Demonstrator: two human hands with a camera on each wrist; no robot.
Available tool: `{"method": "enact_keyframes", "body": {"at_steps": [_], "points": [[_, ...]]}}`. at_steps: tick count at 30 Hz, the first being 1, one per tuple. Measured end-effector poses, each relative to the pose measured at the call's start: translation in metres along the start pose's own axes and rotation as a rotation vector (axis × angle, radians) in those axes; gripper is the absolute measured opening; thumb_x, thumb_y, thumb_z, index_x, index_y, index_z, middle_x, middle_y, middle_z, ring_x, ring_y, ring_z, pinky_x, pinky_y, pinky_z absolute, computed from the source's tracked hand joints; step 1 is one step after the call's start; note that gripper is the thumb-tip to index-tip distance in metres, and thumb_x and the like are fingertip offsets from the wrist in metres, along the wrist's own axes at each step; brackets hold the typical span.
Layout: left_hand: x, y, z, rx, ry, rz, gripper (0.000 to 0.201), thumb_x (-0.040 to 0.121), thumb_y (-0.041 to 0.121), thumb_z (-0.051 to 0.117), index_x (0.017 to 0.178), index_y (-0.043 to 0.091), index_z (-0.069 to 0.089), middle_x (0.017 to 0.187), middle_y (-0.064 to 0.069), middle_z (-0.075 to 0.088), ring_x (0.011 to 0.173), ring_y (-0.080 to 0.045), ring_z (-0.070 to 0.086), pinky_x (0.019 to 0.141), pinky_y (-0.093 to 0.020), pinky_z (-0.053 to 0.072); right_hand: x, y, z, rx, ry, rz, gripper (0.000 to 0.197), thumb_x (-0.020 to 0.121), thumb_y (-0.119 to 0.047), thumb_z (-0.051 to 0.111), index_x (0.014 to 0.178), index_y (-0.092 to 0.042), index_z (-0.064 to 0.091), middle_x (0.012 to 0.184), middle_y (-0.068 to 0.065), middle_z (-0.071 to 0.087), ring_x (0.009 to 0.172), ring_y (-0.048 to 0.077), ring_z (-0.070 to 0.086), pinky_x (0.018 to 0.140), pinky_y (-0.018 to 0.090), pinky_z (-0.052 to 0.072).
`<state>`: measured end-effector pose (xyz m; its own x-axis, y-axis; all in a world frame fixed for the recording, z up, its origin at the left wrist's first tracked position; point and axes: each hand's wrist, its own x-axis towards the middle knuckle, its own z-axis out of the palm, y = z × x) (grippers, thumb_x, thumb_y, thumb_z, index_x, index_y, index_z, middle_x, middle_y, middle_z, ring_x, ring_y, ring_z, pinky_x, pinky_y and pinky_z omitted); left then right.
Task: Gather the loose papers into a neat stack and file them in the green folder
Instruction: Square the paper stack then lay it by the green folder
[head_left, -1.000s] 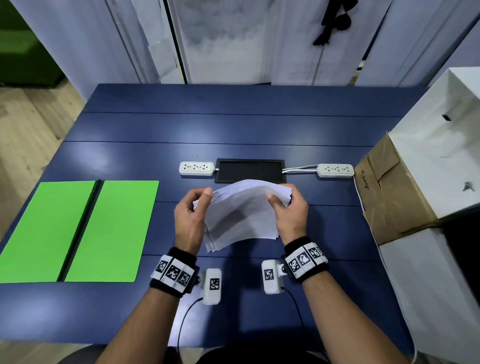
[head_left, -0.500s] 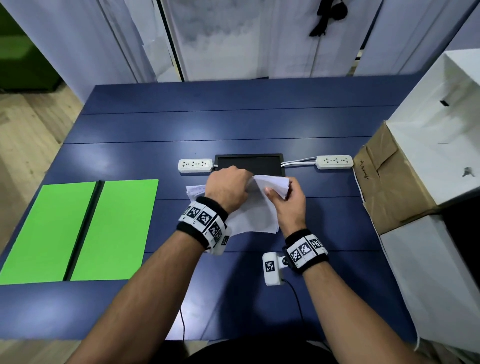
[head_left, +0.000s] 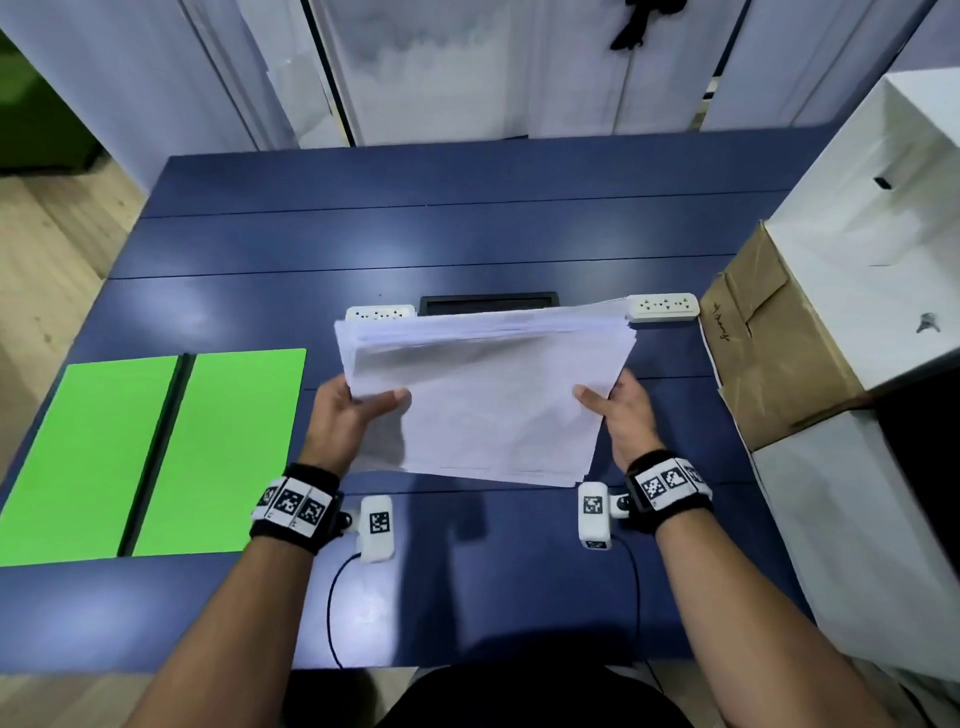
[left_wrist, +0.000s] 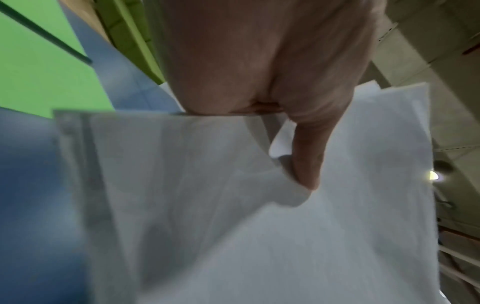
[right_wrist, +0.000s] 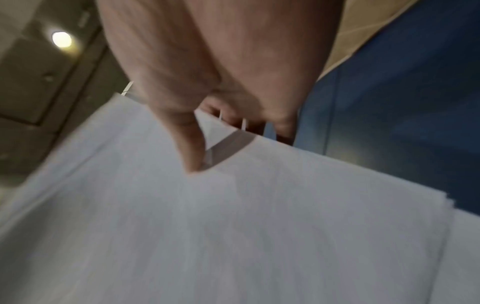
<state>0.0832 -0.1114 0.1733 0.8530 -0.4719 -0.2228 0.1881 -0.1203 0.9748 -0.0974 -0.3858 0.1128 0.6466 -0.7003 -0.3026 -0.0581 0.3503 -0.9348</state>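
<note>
A thick stack of white papers (head_left: 483, 395) is held up over the middle of the blue table (head_left: 467, 234), its upper edges slightly fanned. My left hand (head_left: 353, 410) grips its left side, thumb on top, fingers hidden beneath. On the stack's right side my right hand (head_left: 615, 410) grips the same way. The left wrist view shows the thumb pressing into the papers (left_wrist: 233, 205); the right wrist view shows the thumb on the papers (right_wrist: 233, 226). The green folder (head_left: 150, 452) lies open and flat at the table's left, also seen as the green folder (left_wrist: 39, 72).
Two white power strips (head_left: 379, 313) (head_left: 662, 306) and a black recessed panel (head_left: 488, 302) lie behind the papers. A brown cardboard box (head_left: 774, 348) and a white box (head_left: 872, 218) stand at the table's right edge. Wrist camera cables trail toward me.
The stack was held bunched, and my left hand crossed over its top. Now both hands hold it spread wide by its two sides, raised and squarer.
</note>
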Motion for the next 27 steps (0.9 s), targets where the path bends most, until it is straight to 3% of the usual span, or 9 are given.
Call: {"method": "enact_keyframes", "body": {"at_steps": [2, 5, 8, 11, 14, 17, 21, 25, 27], "points": [[-0.003, -0.021, 0.001, -0.049, 0.044, -0.008, 0.024, 0.081, -0.009, 0.070, 0.101, 0.005, 0.073, 0.084, 0.002, 0.079, 0.073, -0.010, 0.071, 0.072, -0.028, 0.058, -0.001, -0.007, 0.007, -0.076, 0.099, -0.105, 0.034, 0.083, 0.010, 0.069, 0.110, -0.011, 0.066, 0.101, -0.002, 0.075, 0.089, 0.008, 0.071, 0.083, 0.026, 0.054], [-0.008, -0.046, 0.005, -0.053, 0.070, 0.040, 0.026, 0.085, -0.004, 0.070, 0.107, 0.008, 0.074, 0.097, 0.002, 0.079, 0.088, -0.014, 0.070, 0.087, -0.034, 0.056, -0.007, 0.005, 0.018, -0.124, 0.179, -0.179, 0.035, 0.086, 0.011, 0.066, 0.113, -0.011, 0.061, 0.100, -0.003, 0.071, 0.084, -0.002, 0.069, 0.083, 0.021, 0.053], [-0.018, -0.069, 0.013, -0.021, 0.020, 0.105, 0.031, 0.087, -0.009, 0.065, 0.114, 0.005, 0.072, 0.108, -0.006, 0.076, 0.102, -0.018, 0.070, 0.094, -0.029, 0.053, -0.013, 0.038, 0.019, -0.150, 0.187, -0.159, 0.036, 0.089, 0.003, 0.067, 0.113, -0.022, 0.060, 0.108, 0.002, 0.071, 0.100, 0.017, 0.069, 0.095, 0.033, 0.053], [-0.023, -0.099, 0.013, -0.031, 0.098, -0.054, 0.030, 0.083, -0.012, 0.067, 0.102, 0.011, 0.074, 0.093, 0.004, 0.078, 0.088, -0.011, 0.071, 0.086, -0.028, 0.054, -0.017, 0.070, 0.010, -0.205, 0.147, -0.073, 0.038, 0.087, 0.001, 0.068, 0.109, -0.030, 0.062, 0.110, -0.002, 0.071, 0.103, 0.019, 0.068, 0.099, 0.038, 0.051], [-0.020, -0.126, 0.008, -0.022, 0.143, -0.165, 0.030, 0.076, -0.013, 0.070, 0.101, 0.005, 0.074, 0.094, -0.005, 0.076, 0.086, -0.017, 0.070, 0.082, -0.031, 0.054, -0.019, 0.094, -0.002, -0.244, 0.054, 0.073, 0.049, 0.081, 0.002, 0.070, 0.118, -0.028, 0.060, 0.116, -0.001, 0.071, 0.109, 0.020, 0.067, 0.101, 0.040, 0.051], [-0.017, -0.134, 0.007, -0.014, 0.139, -0.194, 0.036, 0.072, -0.013, 0.071, 0.107, -0.003, 0.070, 0.096, -0.010, 0.075, 0.088, -0.020, 0.070, 0.080, -0.028, 0.054, -0.016, 0.104, -0.010, -0.317, -0.031, 0.192, 0.057, 0.077, 0.000, 0.075, 0.129, -0.017, 0.059, 0.120, 0.002, 0.071, 0.116, 0.024, 0.066, 0.097, 0.032, 0.050], [-0.012, -0.126, -0.004, -0.003, 0.148, -0.122, 0.045, 0.066, -0.006, 0.071, 0.110, -0.004, 0.066, 0.098, -0.005, 0.074, 0.088, -0.015, 0.069, 0.081, -0.026, 0.053, -0.011, 0.078, -0.010, -0.324, 0.047, 0.102, 0.056, 0.075, 0.013, 0.068, 0.124, -0.013, 0.058, 0.109, -0.001, 0.070, 0.099, 0.014, 0.068, 0.089, 0.028, 0.049], [-0.006, -0.119, -0.009, 0.020, 0.118, -0.080, 0.049, 0.062, -0.004, 0.070, 0.109, 0.002, 0.059, 0.093, 0.003, 0.065, 0.082, -0.007, 0.062, 0.077, -0.018, 0.051, -0.007, 0.064, -0.003, -0.246, 0.059, 0.025, 0.057, 0.074, 0.015, 0.063, 0.123, -0.011, 0.053, 0.113, 0.003, 0.068, 0.101, 0.014, 0.066, 0.091, 0.027, 0.051], [-0.004, -0.124, -0.010, 0.036, 0.097, -0.097, 0.054, 0.062, -0.003, 0.073, 0.115, 0.001, 0.061, 0.105, -0.007, 0.071, 0.093, -0.013, 0.066, 0.087, -0.027, 0.053, -0.006, 0.067, -0.001, -0.258, 0.034, 0.044, 0.066, 0.072, 0.014, 0.065, 0.131, -0.012, 0.052, 0.118, 0.001, 0.067, 0.104, 0.012, 0.066, 0.091, 0.027, 0.050]]}}
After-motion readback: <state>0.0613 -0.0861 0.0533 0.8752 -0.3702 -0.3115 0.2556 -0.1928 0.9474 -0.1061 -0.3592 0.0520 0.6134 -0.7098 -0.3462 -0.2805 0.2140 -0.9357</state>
